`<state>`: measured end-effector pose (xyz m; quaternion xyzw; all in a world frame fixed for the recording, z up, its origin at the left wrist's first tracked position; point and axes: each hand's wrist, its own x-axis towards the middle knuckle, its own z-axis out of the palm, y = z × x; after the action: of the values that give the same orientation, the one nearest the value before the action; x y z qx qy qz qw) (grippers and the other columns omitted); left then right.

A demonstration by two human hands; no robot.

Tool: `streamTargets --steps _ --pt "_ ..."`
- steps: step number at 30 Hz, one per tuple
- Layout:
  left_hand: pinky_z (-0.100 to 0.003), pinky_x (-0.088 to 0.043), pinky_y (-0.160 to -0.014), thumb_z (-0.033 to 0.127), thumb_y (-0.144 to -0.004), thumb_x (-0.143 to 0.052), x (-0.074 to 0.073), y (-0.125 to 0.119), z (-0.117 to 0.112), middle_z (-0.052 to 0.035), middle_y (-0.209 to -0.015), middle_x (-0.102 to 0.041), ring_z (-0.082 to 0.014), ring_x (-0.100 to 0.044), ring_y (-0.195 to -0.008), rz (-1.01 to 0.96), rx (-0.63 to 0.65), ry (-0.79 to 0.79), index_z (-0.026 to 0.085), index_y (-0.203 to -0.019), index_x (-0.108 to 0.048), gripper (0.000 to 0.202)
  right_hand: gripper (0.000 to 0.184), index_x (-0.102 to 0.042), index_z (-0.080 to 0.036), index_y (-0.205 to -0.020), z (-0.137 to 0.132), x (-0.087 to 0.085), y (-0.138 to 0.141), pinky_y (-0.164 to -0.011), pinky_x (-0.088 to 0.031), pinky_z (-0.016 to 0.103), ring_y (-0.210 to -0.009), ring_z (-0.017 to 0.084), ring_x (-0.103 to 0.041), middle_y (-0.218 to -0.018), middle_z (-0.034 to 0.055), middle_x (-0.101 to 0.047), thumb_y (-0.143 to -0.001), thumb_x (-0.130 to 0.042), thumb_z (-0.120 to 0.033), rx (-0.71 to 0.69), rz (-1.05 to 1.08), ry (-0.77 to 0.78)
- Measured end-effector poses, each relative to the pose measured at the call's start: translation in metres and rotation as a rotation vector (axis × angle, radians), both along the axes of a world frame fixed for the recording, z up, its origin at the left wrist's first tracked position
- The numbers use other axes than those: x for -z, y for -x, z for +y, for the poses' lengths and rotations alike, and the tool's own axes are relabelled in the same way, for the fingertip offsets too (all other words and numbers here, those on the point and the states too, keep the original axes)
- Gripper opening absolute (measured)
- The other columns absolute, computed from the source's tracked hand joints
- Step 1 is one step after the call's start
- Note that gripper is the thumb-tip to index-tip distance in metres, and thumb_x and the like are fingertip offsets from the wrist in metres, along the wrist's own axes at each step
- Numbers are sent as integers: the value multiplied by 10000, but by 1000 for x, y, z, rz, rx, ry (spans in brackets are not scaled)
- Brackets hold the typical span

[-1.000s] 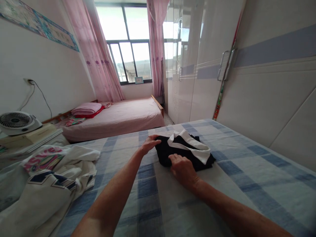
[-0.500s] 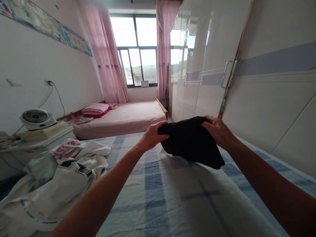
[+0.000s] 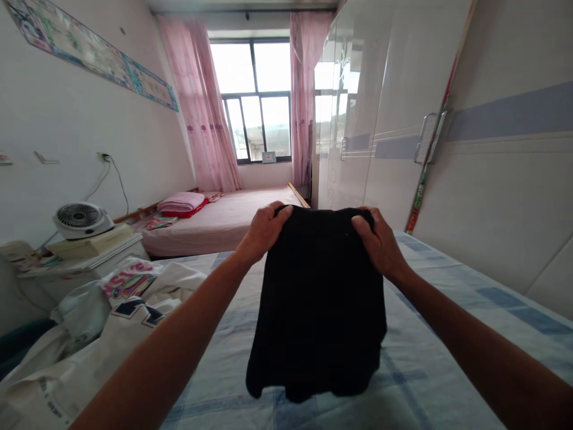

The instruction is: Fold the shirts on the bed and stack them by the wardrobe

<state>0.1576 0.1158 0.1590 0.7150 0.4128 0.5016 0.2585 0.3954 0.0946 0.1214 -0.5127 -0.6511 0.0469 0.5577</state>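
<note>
A black folded garment hangs between my two hands, its kind not clear from this side. My left hand pinches its upper left corner, thumb in front and fingers behind. At the upper right corner my right hand grips it in the same way. The cloth drops nearly flat toward me, and its uneven lower edge is over or against the blue-and-white checked bedsheet; whether it touches I cannot tell.
White clothes lie heaped on the bed at left. Behind them a small fan stands on a box atop a white cabinet. A pink bed is by the window. A glossy wardrobe lines the right side.
The black garment was bunched and swung to the right; now it hangs down straight and spread. My hands have drawn slightly left, and the view has tilted up a little.
</note>
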Motion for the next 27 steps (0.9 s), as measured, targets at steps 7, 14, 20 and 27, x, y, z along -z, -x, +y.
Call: streamTargets --steps 7,14,20,27 --pt "-244 -346 -554 346 -849 -482 -5 30 44 25 -597 -511 -115 -457 -580 319 -84 -175 150 -690 -598 278 302 -605 -171 -946 51 -17 -8 -701 -473 332 -730 192 -599 -787 33 -654 -774 -568 -416 -66 -104 138" --pt "-259 -371 -752 357 -923 -413 -28 34 27 4 -796 -611 -122 -519 -751 419 -179 -465 112 -948 -663 351 263 -640 -182 -964 39 -39 -7 -785 -461 336 -821 186 -591 -860 23 -656 -749 -600 -327 4 -243 -83" --pt "-257 -432 -709 480 -875 -489 66 70 -36 1 -870 -689 -149 -596 -721 862 68 -190 233 -920 -689 321 444 -555 -243 -1237 -11 45 -55 -953 -444 373 -1151 219 -545 -1274 50 -581 -820 -504 -387 -369 -457 420" --pt "-379 -320 -1079 416 -941 -297 187 117 -5 -107 -1388 -493 -233 -422 -1299 851 -287 62 176 -1292 -536 488 427 -622 -229 -1163 42 147 -144 -1075 -221 543 -1336 332 -349 -1395 145 -476 -813 -491 -436 224 -474 500"
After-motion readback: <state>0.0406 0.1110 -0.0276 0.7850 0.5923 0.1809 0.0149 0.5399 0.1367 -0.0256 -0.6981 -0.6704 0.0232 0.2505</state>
